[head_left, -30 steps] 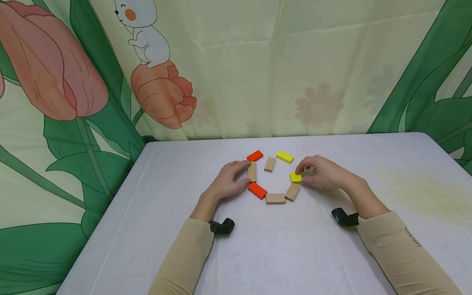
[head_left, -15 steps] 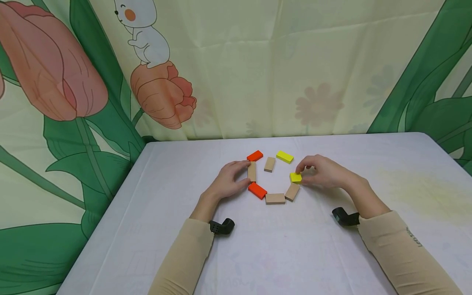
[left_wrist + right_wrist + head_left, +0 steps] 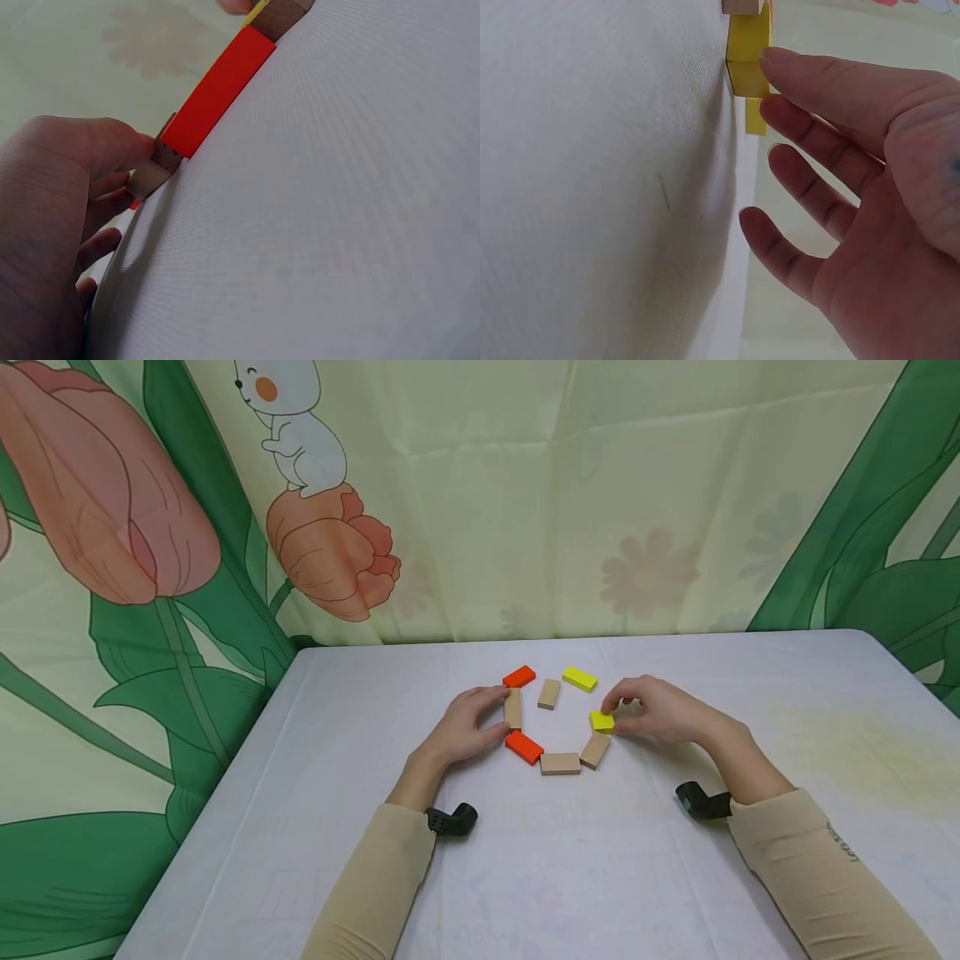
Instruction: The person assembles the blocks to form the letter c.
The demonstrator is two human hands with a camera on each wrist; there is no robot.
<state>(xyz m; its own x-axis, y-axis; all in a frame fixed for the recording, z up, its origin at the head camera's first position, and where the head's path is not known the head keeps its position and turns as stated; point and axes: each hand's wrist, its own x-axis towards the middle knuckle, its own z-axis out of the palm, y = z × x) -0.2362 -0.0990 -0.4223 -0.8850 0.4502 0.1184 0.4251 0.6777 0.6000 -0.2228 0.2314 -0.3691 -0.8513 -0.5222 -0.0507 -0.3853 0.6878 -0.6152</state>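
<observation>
My left hand [image 3: 471, 727] holds a plain wooden block [image 3: 513, 708] by its two ends, thumb at the near end and index finger at the far one. In the left wrist view the thumb touches that block just beside a red block [image 3: 219, 93]. My right hand [image 3: 660, 712] pinches a yellow block [image 3: 601, 722] between thumb and index finger, the other fingers spread loosely in the right wrist view. Red, plain and yellow blocks lie flat in an open ring: a near red block [image 3: 523, 747], a plain one [image 3: 560, 764] and a slanted plain one [image 3: 596, 750].
At the ring's far side lie a red block [image 3: 519, 677] and a second yellow block [image 3: 579, 679]. A plain block [image 3: 549, 694] lies inside them. The white-covered table [image 3: 570, 877] ends at a printed curtain [image 3: 495, 527] behind.
</observation>
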